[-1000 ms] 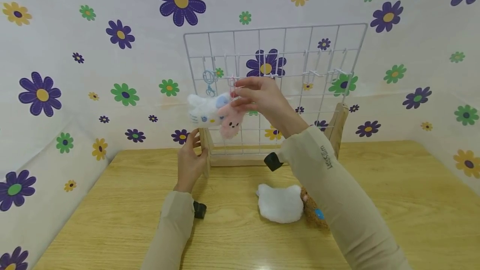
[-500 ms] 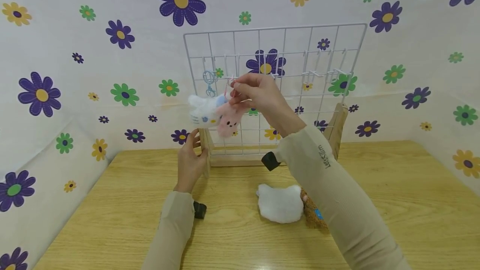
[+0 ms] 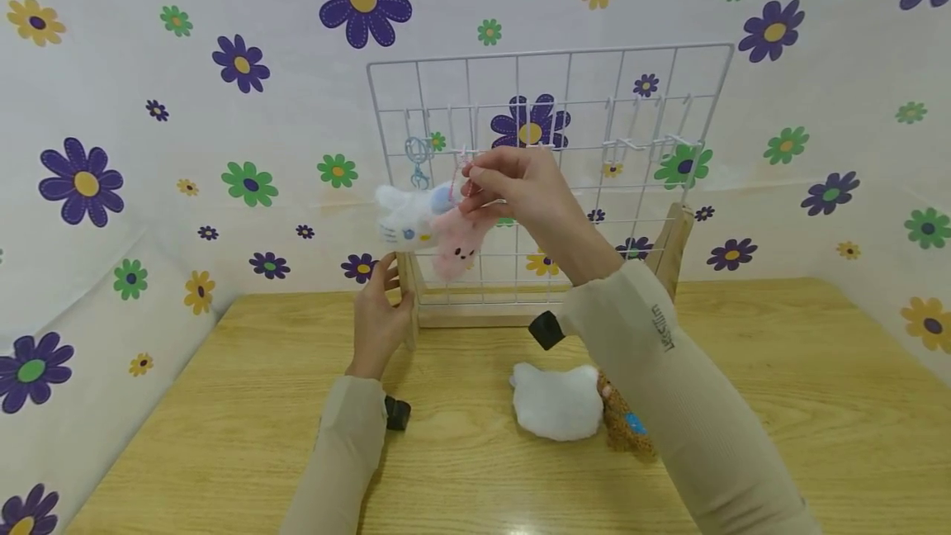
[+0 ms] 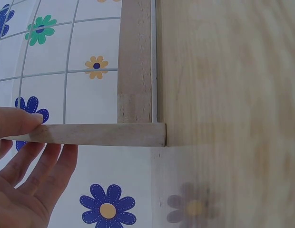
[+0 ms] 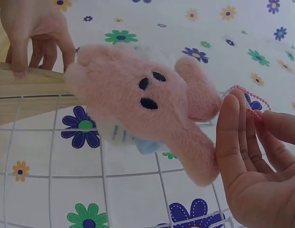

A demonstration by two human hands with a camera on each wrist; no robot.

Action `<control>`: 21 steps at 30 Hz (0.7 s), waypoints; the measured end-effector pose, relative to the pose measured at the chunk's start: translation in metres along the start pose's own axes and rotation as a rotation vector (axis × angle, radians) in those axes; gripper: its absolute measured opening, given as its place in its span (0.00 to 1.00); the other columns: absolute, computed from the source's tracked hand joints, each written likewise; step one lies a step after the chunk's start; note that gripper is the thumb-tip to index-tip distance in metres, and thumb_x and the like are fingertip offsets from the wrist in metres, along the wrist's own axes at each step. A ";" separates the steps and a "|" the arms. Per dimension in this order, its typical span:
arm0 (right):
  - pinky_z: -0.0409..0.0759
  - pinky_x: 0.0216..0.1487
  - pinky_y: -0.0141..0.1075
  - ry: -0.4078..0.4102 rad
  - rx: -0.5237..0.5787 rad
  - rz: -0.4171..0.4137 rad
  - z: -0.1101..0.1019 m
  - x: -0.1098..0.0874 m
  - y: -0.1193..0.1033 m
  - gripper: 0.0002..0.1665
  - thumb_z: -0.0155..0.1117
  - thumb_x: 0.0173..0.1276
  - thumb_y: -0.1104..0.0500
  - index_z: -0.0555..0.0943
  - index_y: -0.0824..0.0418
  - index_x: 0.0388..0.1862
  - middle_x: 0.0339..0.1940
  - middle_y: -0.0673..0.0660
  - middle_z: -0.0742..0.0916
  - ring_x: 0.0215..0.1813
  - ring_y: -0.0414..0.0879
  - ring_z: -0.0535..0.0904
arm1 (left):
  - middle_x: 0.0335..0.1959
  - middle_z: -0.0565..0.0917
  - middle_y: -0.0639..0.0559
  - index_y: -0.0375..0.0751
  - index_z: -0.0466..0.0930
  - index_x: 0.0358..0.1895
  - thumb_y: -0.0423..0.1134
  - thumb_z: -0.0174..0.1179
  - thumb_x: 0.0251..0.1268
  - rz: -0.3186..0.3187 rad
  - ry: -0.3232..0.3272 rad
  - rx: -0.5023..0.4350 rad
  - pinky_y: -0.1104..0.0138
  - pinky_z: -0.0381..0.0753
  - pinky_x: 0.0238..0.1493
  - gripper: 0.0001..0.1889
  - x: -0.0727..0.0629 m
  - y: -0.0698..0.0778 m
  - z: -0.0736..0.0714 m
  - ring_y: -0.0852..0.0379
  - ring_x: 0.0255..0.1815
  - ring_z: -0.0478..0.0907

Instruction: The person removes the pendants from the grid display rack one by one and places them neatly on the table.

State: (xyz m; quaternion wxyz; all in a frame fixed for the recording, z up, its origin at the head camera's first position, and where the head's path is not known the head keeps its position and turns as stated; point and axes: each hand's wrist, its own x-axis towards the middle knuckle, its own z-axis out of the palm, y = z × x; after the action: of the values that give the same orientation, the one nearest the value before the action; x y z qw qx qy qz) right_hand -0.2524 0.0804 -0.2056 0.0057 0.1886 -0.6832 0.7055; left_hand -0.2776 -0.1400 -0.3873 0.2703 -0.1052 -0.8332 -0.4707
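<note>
My right hand [image 3: 531, 196] pinches the pink bead chain [image 5: 267, 105] of a pink plush bunny keychain [image 3: 455, 242] at the left part of a white wire grid rack [image 3: 550, 54]. In the right wrist view the bunny's face [image 5: 148, 88] is turned to the camera. The chain is close to a white hook; whether it loops over it I cannot tell. Behind the bunny hangs a white plush cat keychain [image 3: 401, 217] on a light blue ring [image 3: 416, 149]. My left hand [image 3: 379, 320] grips the rack's left wooden leg [image 4: 100, 135], thumb on one side, fingers on the other.
On the wooden table [image 3: 245, 428] lie a white plush [image 3: 557, 403] and a brown curly plush [image 3: 627, 421] with a blue patch, partly behind the right sleeve. More white hooks [image 3: 624, 143] sit on the grid's right half. A flower-patterned cloth [image 3: 297, 89] backs the table.
The right hand has shifted slightly up from the bunny's top, and its pink chain now shows as a loop below the hook. The bunny tilts a little. The left hand keeps its grip.
</note>
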 end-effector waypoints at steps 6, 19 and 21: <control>0.87 0.45 0.38 -0.032 0.000 -0.012 -0.003 -0.009 0.009 0.12 0.56 0.78 0.68 0.78 0.78 0.52 0.37 0.61 0.85 0.36 0.48 0.85 | 0.56 0.82 0.30 0.31 0.69 0.69 0.19 0.62 0.62 0.005 0.005 -0.001 0.45 0.83 0.52 0.30 0.000 0.000 0.001 0.35 0.52 0.82; 0.87 0.44 0.37 -0.031 -0.035 0.037 -0.006 -0.017 0.027 0.11 0.56 0.77 0.69 0.79 0.76 0.52 0.36 0.59 0.86 0.36 0.46 0.86 | 0.56 0.82 0.30 0.31 0.69 0.69 0.19 0.62 0.62 0.018 0.007 0.000 0.46 0.83 0.54 0.31 0.001 -0.002 0.000 0.35 0.52 0.82; 0.87 0.43 0.37 -0.037 -0.028 0.029 -0.007 -0.018 0.030 0.11 0.56 0.77 0.69 0.79 0.77 0.51 0.35 0.59 0.86 0.35 0.46 0.86 | 0.57 0.82 0.30 0.32 0.69 0.69 0.19 0.62 0.62 0.017 0.005 -0.006 0.45 0.82 0.55 0.30 0.000 -0.002 0.000 0.35 0.53 0.81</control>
State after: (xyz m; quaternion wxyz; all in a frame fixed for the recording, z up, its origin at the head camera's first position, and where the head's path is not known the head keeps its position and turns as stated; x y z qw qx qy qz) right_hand -0.2453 0.0895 -0.2391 -0.0143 0.1916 -0.6957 0.6921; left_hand -0.2785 -0.1409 -0.3882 0.2758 -0.1119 -0.8303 -0.4711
